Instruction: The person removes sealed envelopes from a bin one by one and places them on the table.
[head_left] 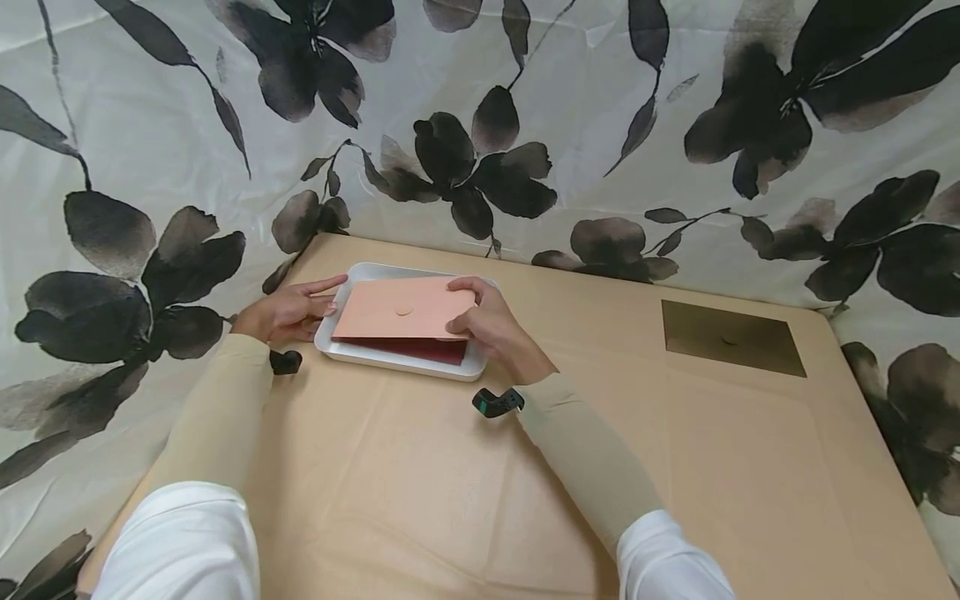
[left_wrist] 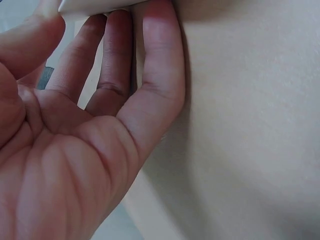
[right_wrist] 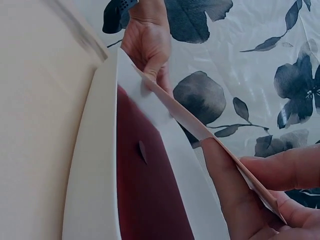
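Note:
A peach envelope (head_left: 405, 304) with a round flap closure is pinched at its right end by my right hand (head_left: 495, 325), thumb on one face and fingers on the other. It tilts above a shallow white tray (head_left: 397, 365). Inside the tray a dark red envelope (right_wrist: 145, 165) lies flat, partly hidden by the peach one in the head view. My left hand (head_left: 288, 312) holds the tray's left end. In the left wrist view its thumb meets the tray's corner (left_wrist: 90, 6) and its curled fingers reach the underside.
A dark gold envelope (head_left: 733, 340) lies on the right of the tan-covered table (head_left: 600, 467). Behind the table hangs a white cloth (head_left: 585, 108) with a dark floral print. Dark bands with small devices are on both wrists.

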